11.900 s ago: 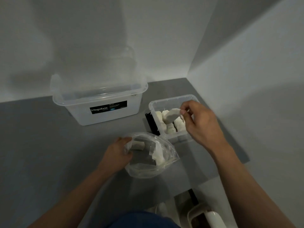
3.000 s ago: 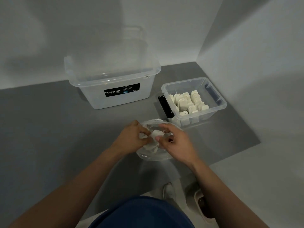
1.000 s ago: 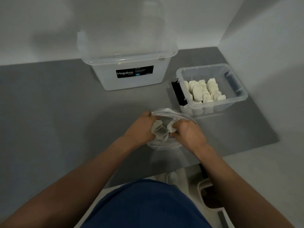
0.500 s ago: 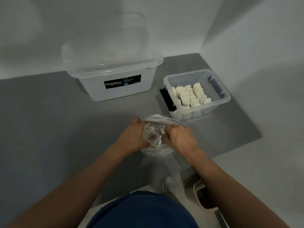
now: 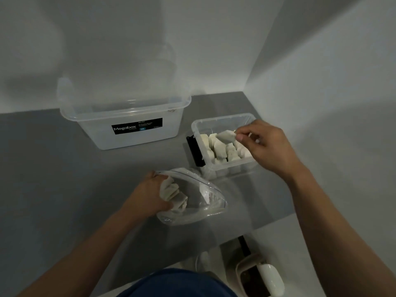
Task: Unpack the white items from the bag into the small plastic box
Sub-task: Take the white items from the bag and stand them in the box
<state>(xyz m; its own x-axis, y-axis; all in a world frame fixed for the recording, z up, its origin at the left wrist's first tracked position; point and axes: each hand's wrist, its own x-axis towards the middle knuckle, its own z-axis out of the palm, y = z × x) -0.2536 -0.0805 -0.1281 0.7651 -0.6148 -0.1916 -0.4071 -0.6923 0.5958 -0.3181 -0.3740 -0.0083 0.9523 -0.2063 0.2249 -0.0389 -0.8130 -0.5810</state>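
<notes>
Left hand [image 5: 150,197], the nearer of the two, is curled round a bunch of white items [image 5: 173,192] at the mouth of the clear plastic bag [image 5: 199,211]. Whether it also grips the bag's film I cannot tell. The bag lies on the grey surface [image 5: 64,179] just right of that hand, its mouth gaping upward. Deeper inside it, beyond the left fingertips, at least one more white piece [image 5: 206,196] shows through the plastic.

The hands are well apart. Farther off and to the right, the right hand [image 5: 267,146] pinches a single white item [image 5: 226,135] between thumb and fingertips. It holds the item above the small plastic box [image 5: 222,169], not yet set down. Under and just left of that hand, packed white items [image 5: 222,151] stand in rows on edge, filling the near half of the box. The far part behind the right hand looks free.

Beyond the left hand, well away from both hands, stands a large clear Megabox tub [image 5: 128,116], with nothing visible in it.

By my reckoning the job is well past halfway. Most pieces are boxed, one is about to go in, and the left hand's bunch and the loose remainder in the bag are left.
</notes>
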